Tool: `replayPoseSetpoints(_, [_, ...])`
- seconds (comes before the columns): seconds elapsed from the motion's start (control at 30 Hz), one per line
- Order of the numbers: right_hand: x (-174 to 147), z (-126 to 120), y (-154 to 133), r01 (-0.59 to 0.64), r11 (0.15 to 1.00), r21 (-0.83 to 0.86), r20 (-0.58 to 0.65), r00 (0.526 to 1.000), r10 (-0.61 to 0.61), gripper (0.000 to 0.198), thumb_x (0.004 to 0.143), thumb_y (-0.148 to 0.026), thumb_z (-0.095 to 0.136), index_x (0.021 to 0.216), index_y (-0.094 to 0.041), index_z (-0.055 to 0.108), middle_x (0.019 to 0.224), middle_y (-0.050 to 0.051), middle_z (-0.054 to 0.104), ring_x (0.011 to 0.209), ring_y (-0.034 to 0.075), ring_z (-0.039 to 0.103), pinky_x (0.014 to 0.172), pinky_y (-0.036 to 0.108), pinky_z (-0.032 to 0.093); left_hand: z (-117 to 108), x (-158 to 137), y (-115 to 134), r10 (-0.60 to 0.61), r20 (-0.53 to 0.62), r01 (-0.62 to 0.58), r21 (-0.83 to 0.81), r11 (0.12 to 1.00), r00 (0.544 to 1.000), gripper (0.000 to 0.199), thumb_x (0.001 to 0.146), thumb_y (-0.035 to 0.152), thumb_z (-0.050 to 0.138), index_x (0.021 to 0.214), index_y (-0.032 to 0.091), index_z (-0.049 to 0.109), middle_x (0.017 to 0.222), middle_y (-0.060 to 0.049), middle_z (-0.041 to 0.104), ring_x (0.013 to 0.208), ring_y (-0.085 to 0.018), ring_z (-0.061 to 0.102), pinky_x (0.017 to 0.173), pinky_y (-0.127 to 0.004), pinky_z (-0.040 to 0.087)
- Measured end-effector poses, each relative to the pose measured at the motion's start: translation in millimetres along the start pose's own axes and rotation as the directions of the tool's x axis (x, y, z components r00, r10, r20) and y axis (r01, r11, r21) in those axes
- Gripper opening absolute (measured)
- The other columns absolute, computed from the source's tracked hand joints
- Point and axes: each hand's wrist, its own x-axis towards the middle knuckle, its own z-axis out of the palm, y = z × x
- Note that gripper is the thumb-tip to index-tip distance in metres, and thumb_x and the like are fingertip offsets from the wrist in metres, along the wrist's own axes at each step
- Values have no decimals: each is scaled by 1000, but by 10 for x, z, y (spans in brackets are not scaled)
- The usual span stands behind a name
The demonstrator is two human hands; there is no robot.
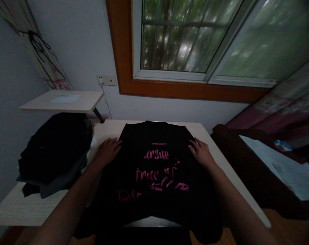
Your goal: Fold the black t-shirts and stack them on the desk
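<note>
**Black shirt spread across table, a hand laid at each side**

A black shirt (129, 146) is laid out on the pale table (14, 211), its far edge set near the table's back edge and its near corners draped past the front. Pink lettering (156, 155) is shown across the middle, with "true" clearly legible.

The shirt's upper left side is touched by the left hand (108, 149), whose fingers are extended and slightly parted. The upper right side is touched by the right hand (201, 151), held in much the same way. Whether any fabric is pinched beneath either hand cannot be told.

To the left, a pile of dark clothes (54, 146) is stacked on the table, partly covered by a small raised shelf (42, 102) on which a paper sheet (65, 98) is placed. A cable (107, 102) is plugged into the wall socket (105, 80) behind. The window (179, 41) is framed in brown wood. At the right, a pale sheet (279, 166) is spread over dark brown furniture (228, 146).
</note>
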Motion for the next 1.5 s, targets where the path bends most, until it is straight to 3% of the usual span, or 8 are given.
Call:
replayPoseSetpoints(0.17, [-117, -188, 89, -225, 972, 61, 16, 974, 224, 46, 98, -47, 48, 130, -19, 66, 118, 18, 67, 110, 33, 64, 101, 50, 48, -63, 178, 100, -155, 35, 157, -72, 985, 987, 61, 92, 28, 57, 151, 20, 45, 125, -14, 65, 114, -28, 60, 103, -42, 45])
replayPoseSetpoints(0.27, [-193, -291, 138, -330, 927, 180, 128, 942, 311, 50, 94, -49, 53, 133, -19, 62, 109, 15, 71, 94, 30, 69, 86, 41, 54, -109, 195, 130, -255, 134, 279, -213, 936, 958, 76, 88, 28, 60, 157, 18, 31, 106, -9, 70, 91, -24, 67, 86, -36, 50])
replayPoseSetpoints(0.37, [-229, -392, 145, -392, 872, 294, 301, 904, 304, 57, 88, -51, 60, 137, -22, 59, 96, 10, 75, 84, 28, 72, 73, 37, 55, -182, 168, 110, -253, 235, 314, -279, 908, 939, 80, 85, 30, 62, 158, 21, 30, 90, -3, 71, 80, -23, 68, 76, -33, 49])
replayPoseSetpoints(0.47, [-203, -472, 116, -409, 806, 428, 386, 889, 245, 68, 83, -51, 66, 146, -27, 53, 99, 8, 76, 82, 28, 72, 71, 36, 56, -247, 140, 64, -171, 270, 271, -396, 877, 948, 77, 80, 29, 63, 153, 25, 39, 98, -2, 73, 87, -25, 69, 78, -33, 50])
replayPoseSetpoints(0.7, [65, -329, 14, -335, 686, 645, 303, 937, 173, 40, 83, -42, 61, 115, -26, 77, 115, 8, 75, 105, 29, 69, 96, 43, 53, -118, 220, -79, -155, 100, 184, -446, 876, 983, 60, 80, 21, 56, 140, 21, 56, 119, -6, 70, 107, -25, 66, 98, -38, 50])
replayPoseSetpoints(1.0, [667, 5, -171, -333, 517, 789, 264, 943, 205, 38, 80, -33, 63, 116, -27, 77, 124, 5, 74, 120, 27, 65, 110, 46, 47, 11, 438, -472, -262, -177, 220, -224, 949, 949, 41, 91, 20, 46, 121, 23, 74, 97, -8, 59, 100, -25, 61, 103, -41, 48])
replayPoseSetpoints(1.27, [1244, 283, -204, -342, 570, 748, 201, 934, 296, 37, 78, -27, 64, 112, -23, 78, 118, 8, 76, 115, 27, 68, 108, 47, 48, 43, 847, -682, -293, -219, 275, -108, 955, 931, 35, 92, 24, 50, 116, 24, 75, 98, -11, 61, 102, -28, 59, 101, -42, 46])
replayPoseSetpoints(1.5, [1205, 305, -124, -355, 606, 712, 188, 927, 324, 41, 82, -33, 63, 119, -21, 75, 118, 8, 76, 110, 27, 70, 104, 45, 51, 63, 996, -674, -336, -209, 334, -44, 942, 918, 36, 93, 26, 49, 121, 22, 72, 110, -13, 66, 111, -30, 59, 105, -43, 44])
